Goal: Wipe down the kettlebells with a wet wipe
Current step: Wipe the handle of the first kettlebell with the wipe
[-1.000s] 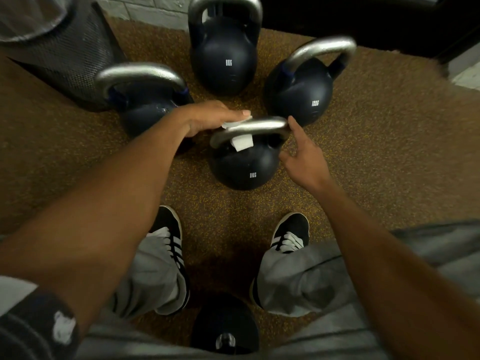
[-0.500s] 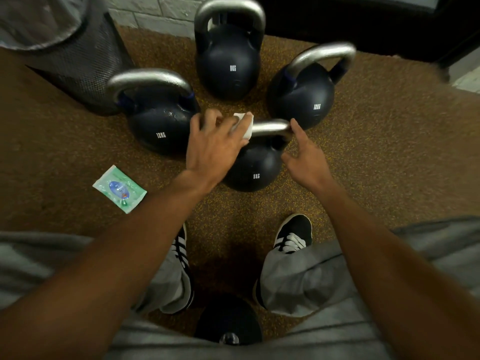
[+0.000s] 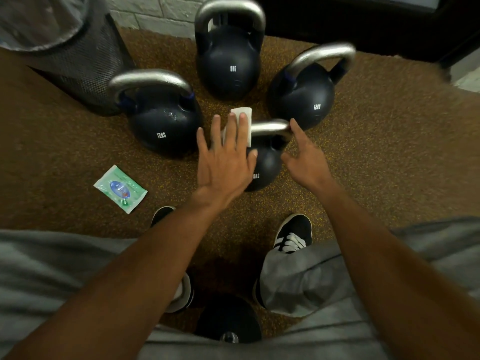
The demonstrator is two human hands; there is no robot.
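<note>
One: Four kettlebells stand close together on the speckled floor [image 3: 389,157]. Which one is being wiped?

Two: The near kettlebell [image 3: 265,167], just ahead of the shoes. The wet wipe [image 3: 242,116] is draped over the left end of its steel handle [image 3: 271,127]. The left hand [image 3: 226,157] lies flat on the wipe with fingers straight and spread, pressing rather than gripping.

One: And the right hand [image 3: 304,154]?

Two: It is loose and holds nothing. Its forefinger touches the right end of the handle, which I take to be steadying the bell.

One: How should the handle be done well?

Two: Flat fingers reach only the top of the bar. I would wrap the wipe round it so the underside is covered too. Then slide it along to the right end and down both uprights. The right hand has to give way as the wipe arrives, and it could move to the body to stop any rocking.

One: What could go wrong?

Two: The wipe is folded small and could slip off the smooth steel. The left 12KG kettlebell [image 3: 163,131] sits close beside, so the knuckles have little room. A wipe packet [image 3: 120,188] lies on the floor to the left, should a fresh one be needed.
</note>
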